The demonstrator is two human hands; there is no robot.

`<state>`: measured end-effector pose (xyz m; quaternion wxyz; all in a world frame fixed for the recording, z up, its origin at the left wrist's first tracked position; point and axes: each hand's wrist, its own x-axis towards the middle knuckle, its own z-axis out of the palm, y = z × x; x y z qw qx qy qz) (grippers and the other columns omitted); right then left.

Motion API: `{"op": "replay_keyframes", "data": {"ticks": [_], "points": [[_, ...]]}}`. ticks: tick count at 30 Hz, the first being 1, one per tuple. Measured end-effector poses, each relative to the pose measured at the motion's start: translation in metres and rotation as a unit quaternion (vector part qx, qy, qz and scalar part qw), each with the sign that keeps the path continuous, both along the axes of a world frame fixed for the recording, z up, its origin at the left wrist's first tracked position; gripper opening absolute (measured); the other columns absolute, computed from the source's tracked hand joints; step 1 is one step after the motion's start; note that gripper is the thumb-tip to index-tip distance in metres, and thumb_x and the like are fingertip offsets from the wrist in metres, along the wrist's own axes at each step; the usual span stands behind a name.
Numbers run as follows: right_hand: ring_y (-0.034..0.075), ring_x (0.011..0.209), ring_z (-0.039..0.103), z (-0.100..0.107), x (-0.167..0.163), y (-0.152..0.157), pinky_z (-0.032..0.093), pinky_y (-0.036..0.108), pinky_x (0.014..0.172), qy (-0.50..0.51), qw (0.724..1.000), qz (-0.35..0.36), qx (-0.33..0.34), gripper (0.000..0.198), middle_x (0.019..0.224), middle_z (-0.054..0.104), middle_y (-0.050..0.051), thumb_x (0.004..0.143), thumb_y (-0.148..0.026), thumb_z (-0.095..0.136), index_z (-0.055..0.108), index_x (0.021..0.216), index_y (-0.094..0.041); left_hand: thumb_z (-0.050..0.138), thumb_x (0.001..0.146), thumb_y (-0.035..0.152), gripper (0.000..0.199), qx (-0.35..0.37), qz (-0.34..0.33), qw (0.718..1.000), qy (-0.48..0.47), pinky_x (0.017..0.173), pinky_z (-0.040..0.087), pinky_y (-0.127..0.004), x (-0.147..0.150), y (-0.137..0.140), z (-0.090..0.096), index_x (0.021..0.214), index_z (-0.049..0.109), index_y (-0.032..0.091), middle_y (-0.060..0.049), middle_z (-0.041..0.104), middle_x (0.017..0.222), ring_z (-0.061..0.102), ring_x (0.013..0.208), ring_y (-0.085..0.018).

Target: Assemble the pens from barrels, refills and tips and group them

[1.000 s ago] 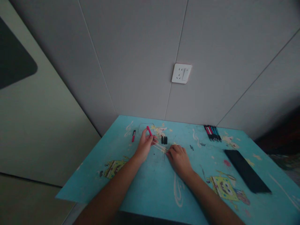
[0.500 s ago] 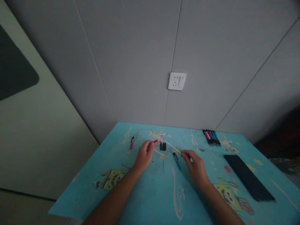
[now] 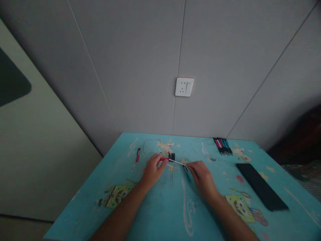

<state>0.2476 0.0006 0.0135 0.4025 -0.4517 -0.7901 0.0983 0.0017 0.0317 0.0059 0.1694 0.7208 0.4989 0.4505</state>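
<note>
My left hand (image 3: 153, 169) is closed around a red pen barrel (image 3: 164, 159), held sideways above the table. Between the fingertips of my right hand (image 3: 200, 174) is a thin white pen refill (image 3: 178, 162), its far end meeting the barrel's open end; whether it is inside I cannot tell. Behind them, small black pen grips (image 3: 173, 156) stand side by side, partly covered. More white refills (image 3: 172, 166) lie below the barrel. A blue-and-black pen part (image 3: 186, 173) rests beside my right fingers. Off to the left lies a red-and-black pen part (image 3: 138, 155).
Several pens (image 3: 222, 146) in red, blue and black lie in a row at the table's back right. A dark flat case (image 3: 262, 186) is on the right side. The blue cartoon-print table (image 3: 160, 211) meets a grey wall with a socket (image 3: 184, 87).
My hands have come closer together. The refill's end, apart from the red barrel before, now meets it, and the barrel has turned more level. The view has shifted slightly.
</note>
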Motion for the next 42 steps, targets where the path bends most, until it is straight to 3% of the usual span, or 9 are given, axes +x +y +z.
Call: {"op": "replay_keyframes", "data": {"ticks": [11, 18, 31, 37, 42], "points": [[0.020, 0.095, 0.056, -0.002, -0.014, -0.008, 0.048, 0.034, 0.085, -0.018, 0.999, 0.040, -0.033, 0.022, 0.098, 0.063, 0.006, 0.095, -0.019, 0.050, 0.066, 0.108, -0.025, 0.052, 0.092, 0.041, 0.023, 0.011, -0.060, 0.990, 0.129, 0.082, 0.046, -0.033, 0.004, -0.008, -0.003, 0.091, 0.060, 0.020, -0.005, 0.056, 0.092, 0.055, 0.089, -0.020], [0.020, 0.090, 0.058, -0.010, -0.017, -0.006, 0.048, 0.035, 0.084, -0.034, 0.997, -0.013, -0.061, 0.020, 0.094, 0.063, 0.006, 0.095, -0.019, 0.049, 0.066, 0.105, -0.023, 0.052, 0.093, 0.040, 0.022, 0.004, -0.064, 0.990, 0.124, 0.082, 0.045, -0.033, 0.013, -0.013, -0.002, 0.088, 0.059, 0.020, -0.005, 0.056, 0.090, 0.055, 0.090, -0.020], [0.022, 0.090, 0.056, -0.009, -0.017, -0.008, 0.048, 0.038, 0.084, -0.074, 0.996, 0.008, -0.048, 0.020, 0.094, 0.060, 0.008, 0.097, -0.021, 0.043, 0.062, 0.105, -0.021, 0.056, 0.091, 0.039, 0.022, 0.024, -0.088, 0.988, 0.128, 0.082, 0.043, -0.034, 0.013, -0.012, -0.004, 0.084, 0.061, 0.019, -0.005, 0.058, 0.085, 0.053, 0.088, -0.021], [0.022, 0.089, 0.056, -0.007, -0.017, -0.007, 0.047, 0.037, 0.084, -0.094, 0.995, -0.001, -0.040, 0.019, 0.091, 0.061, 0.007, 0.096, -0.021, 0.046, 0.064, 0.101, -0.022, 0.054, 0.092, 0.038, 0.021, 0.050, -0.073, 0.975, 0.206, 0.083, 0.042, -0.037, 0.012, -0.014, 0.005, 0.087, 0.063, 0.020, -0.005, 0.062, 0.084, 0.055, 0.089, -0.022], [0.021, 0.088, 0.058, -0.005, -0.016, -0.008, 0.047, 0.036, 0.084, -0.104, 0.993, 0.000, -0.050, 0.020, 0.090, 0.062, 0.006, 0.096, -0.020, 0.046, 0.065, 0.101, -0.022, 0.050, 0.095, 0.032, 0.019, 0.058, -0.126, 0.953, 0.270, 0.087, 0.042, -0.040, 0.014, -0.016, 0.003, 0.098, 0.065, 0.021, -0.005, 0.068, 0.088, 0.059, 0.091, -0.023]]}}
